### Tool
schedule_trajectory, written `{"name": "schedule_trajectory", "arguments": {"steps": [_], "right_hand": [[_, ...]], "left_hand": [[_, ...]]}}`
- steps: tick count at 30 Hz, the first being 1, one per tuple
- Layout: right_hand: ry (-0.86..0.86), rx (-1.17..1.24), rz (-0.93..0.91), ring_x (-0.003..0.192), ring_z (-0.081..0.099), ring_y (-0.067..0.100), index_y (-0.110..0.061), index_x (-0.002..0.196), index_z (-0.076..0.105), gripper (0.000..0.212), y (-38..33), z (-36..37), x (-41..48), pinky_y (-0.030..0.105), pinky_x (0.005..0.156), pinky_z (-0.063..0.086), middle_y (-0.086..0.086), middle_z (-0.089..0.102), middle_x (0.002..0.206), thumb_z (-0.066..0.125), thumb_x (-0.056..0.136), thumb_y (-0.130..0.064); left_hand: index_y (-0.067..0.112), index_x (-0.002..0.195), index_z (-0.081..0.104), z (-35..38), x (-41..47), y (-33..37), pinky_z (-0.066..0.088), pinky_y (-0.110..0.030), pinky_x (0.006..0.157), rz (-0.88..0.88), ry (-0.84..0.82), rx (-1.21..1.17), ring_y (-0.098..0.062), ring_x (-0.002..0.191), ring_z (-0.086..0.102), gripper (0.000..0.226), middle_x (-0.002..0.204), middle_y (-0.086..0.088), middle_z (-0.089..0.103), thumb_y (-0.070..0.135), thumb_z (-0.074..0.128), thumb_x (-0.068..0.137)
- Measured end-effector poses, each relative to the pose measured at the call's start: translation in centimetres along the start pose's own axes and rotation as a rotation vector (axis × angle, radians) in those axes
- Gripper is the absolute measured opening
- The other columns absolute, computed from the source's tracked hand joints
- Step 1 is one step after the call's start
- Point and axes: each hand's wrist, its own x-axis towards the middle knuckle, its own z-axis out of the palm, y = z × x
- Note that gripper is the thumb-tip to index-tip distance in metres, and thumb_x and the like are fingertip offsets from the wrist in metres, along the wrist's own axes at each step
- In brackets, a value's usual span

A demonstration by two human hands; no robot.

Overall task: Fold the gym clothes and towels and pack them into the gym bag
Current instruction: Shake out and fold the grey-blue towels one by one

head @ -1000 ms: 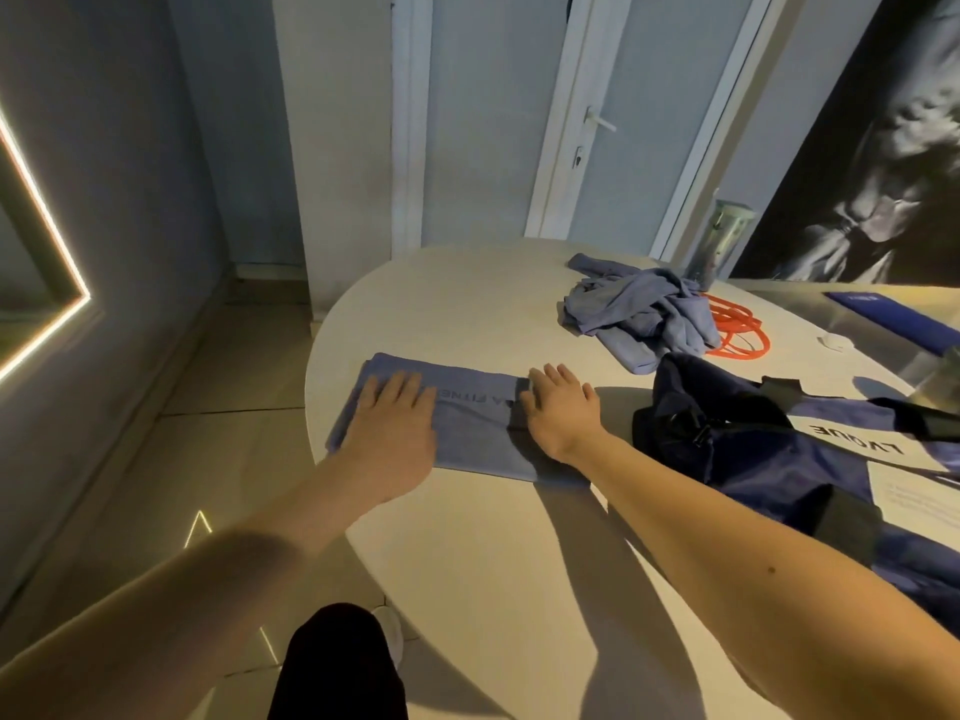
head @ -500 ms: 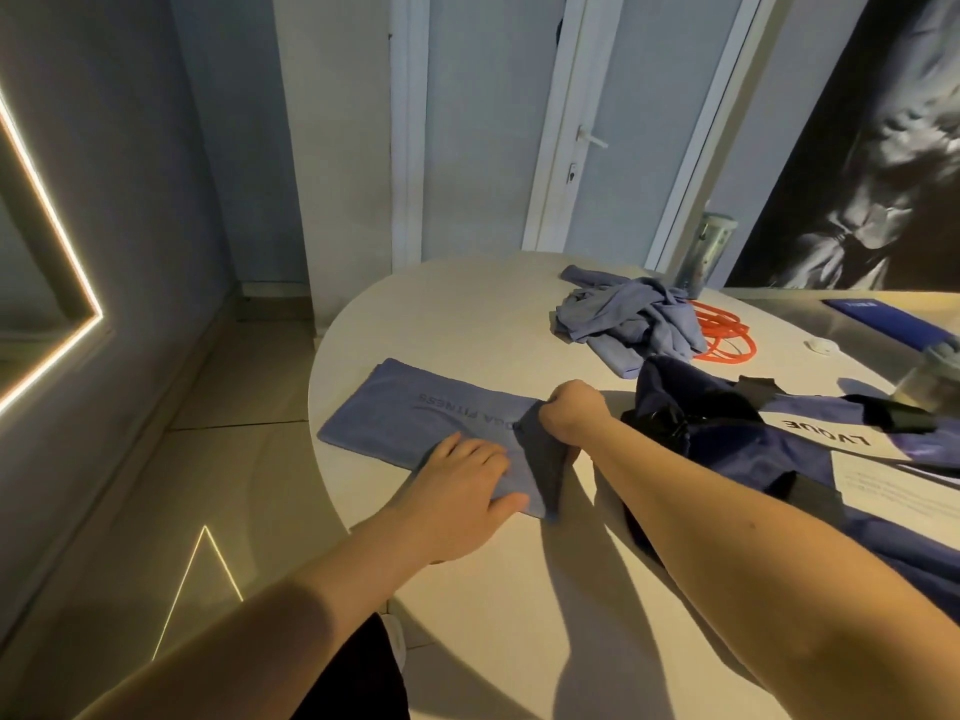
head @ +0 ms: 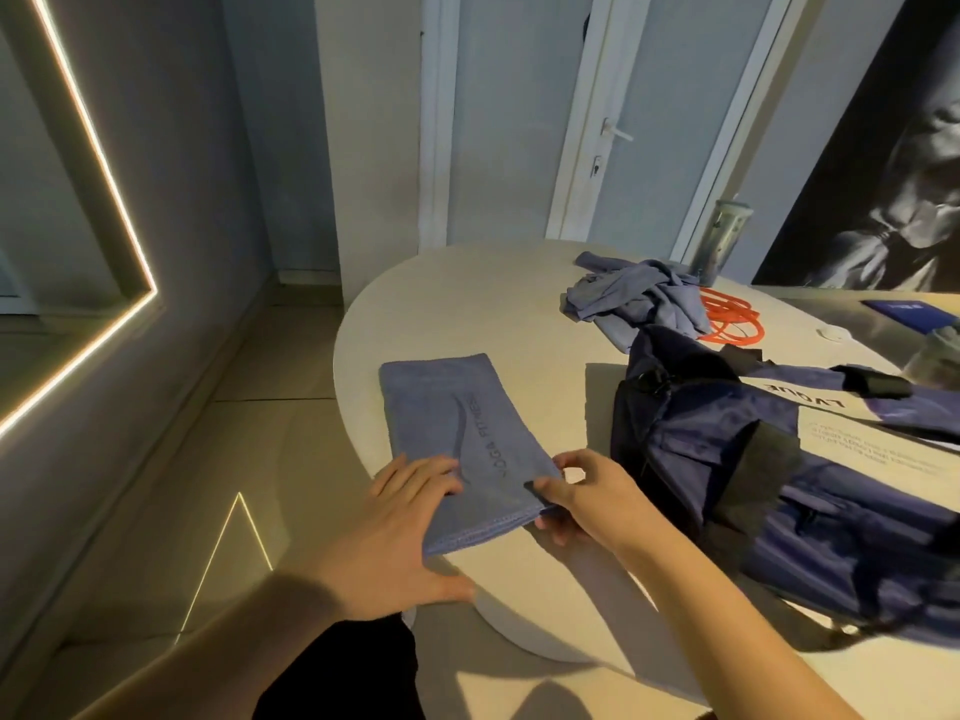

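A folded blue towel [head: 457, 433] with dark lettering lies lengthwise on the round white table [head: 467, 314], its near end hanging over the table's edge. My left hand [head: 400, 532] holds that near end from the left, fingers on top and thumb beneath. My right hand [head: 582, 498] pinches the towel's near right corner. A dark blue gym bag [head: 769, 475] lies just right of the towel. A crumpled blue garment [head: 634, 298] sits farther back on the table.
An orange cord [head: 727, 319] lies beside the crumpled garment, with a tall tumbler [head: 724, 246] behind it. A dark blue flat item [head: 909, 314] and a small white disc [head: 831, 334] rest at the far right. Tiled floor lies left of the table.
The towel has been turned from crosswise to lengthwise and pulled toward me. Both hands shifted from pressing it flat to taking hold of its near end.
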Motion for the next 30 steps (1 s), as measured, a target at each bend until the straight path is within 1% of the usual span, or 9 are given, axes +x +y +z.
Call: {"name": "schedule_trajectory", "arguments": {"steps": [2,5,9,12,15,17,20,24,30], "right_hand": [[-0.039,-0.029,-0.032,0.048,0.06,0.022,-0.011,0.137,0.039,0.051,0.4,0.1,-1.4,0.023,0.048,0.046,0.016,0.074,0.073,0.068,0.096,-0.022],[-0.08,-0.044,-0.065,0.048,0.062,0.021,-0.016,0.15,0.029,0.064,1.0,0.0,-2.1,0.025,0.048,0.048,0.019,0.074,0.075,0.065,0.098,-0.022],[0.039,-0.419,-0.172,0.092,0.07,0.02,-0.018,0.145,0.048,0.058,2.4,-1.3,-1.2,0.037,0.088,0.056,0.008,0.075,0.11,0.059,0.096,-0.047],[0.114,-0.575,-0.287,0.094,0.066,0.012,-0.024,0.137,0.058,0.037,2.8,-2.5,-1.3,0.028,0.088,0.051,-0.002,0.073,0.107,0.051,0.1,-0.027],[0.035,-0.585,-0.426,0.107,0.057,0.005,-0.025,0.136,0.06,0.051,3.0,-3.0,-1.4,0.016,0.093,0.045,-0.012,0.062,0.117,0.056,0.088,-0.006],[-0.099,-0.584,-0.503,0.13,0.042,0.003,-0.029,0.14,0.055,0.064,3.2,-3.1,-1.4,0.021,0.111,0.034,-0.016,0.047,0.14,0.062,0.081,-0.003],[-0.201,-0.614,-0.564,0.143,0.025,-0.002,-0.032,0.144,0.048,0.075,3.7,-2.7,-0.8,0.022,0.118,0.024,-0.021,0.032,0.153,0.067,0.077,-0.006],[-0.102,-0.557,-0.626,0.135,0.038,-0.005,-0.03,0.127,0.063,0.048,3.0,-1.9,0.8,0.022,0.115,0.034,-0.024,0.049,0.14,0.072,0.085,-0.01],[-0.058,-0.3,-0.527,0.084,0.061,0.004,-0.02,0.098,0.073,0.015,-1.5,-1.4,3.5,0.023,0.075,0.049,-0.012,0.071,0.091,0.065,0.093,-0.008]], "left_hand": [[0.035,0.147,0.03,0.9,-0.4,-0.3,-0.021,-0.014,0.113,0.07,-0.015,0.104,0.01,0.138,-0.006,0.09,0.152,0.025,0.009,0.063,0.075,0.075],[0.031,0.143,0.043,1.8,-0.3,-1.2,0.002,-0.024,0.122,0.159,0.063,0.212,-0.017,0.141,0.036,0.077,0.155,0.009,0.033,0.038,0.082,0.077],[0.029,0.13,0.056,1.9,-0.2,-1.8,0.023,-0.024,0.112,0.224,0.123,0.158,-0.012,0.13,0.044,0.064,0.147,0.01,0.044,0.032,0.088,0.075],[0.028,0.111,0.061,1.4,-0.4,-2.1,0.029,-0.017,0.105,0.227,0.159,0.079,-0.005,0.125,0.046,0.039,0.142,0.012,0.049,0.031,0.085,0.079],[0.027,0.096,0.062,0.8,-0.8,-1.6,0.034,-0.013,0.102,0.174,0.205,-0.029,0.004,0.121,0.048,0.018,0.131,0.021,0.053,0.044,0.065,0.091],[0.03,0.095,0.062,0.7,-0.8,-1.4,0.039,-0.014,0.097,0.091,0.236,-0.106,0.006,0.118,0.05,0.02,0.125,0.029,0.053,0.05,0.058,0.093],[0.032,0.094,0.061,0.5,-0.3,-0.9,0.046,-0.018,0.091,-0.031,0.292,-0.225,0.001,0.113,0.057,0.008,0.118,0.031,0.054,0.039,0.066,0.094],[0.03,0.097,0.065,-0.5,0.7,-0.2,0.05,-0.021,0.083,-0.179,0.404,-0.452,-0.006,0.102,0.062,0.009,0.109,0.024,0.062,0.026,0.071,0.093],[0.035,0.091,0.062,-3.0,4.6,-1.6,0.046,-0.015,0.064,-0.254,0.513,-0.512,-0.002,0.081,0.062,0.011,0.085,0.019,0.066,0.035,0.073,0.091]]}}
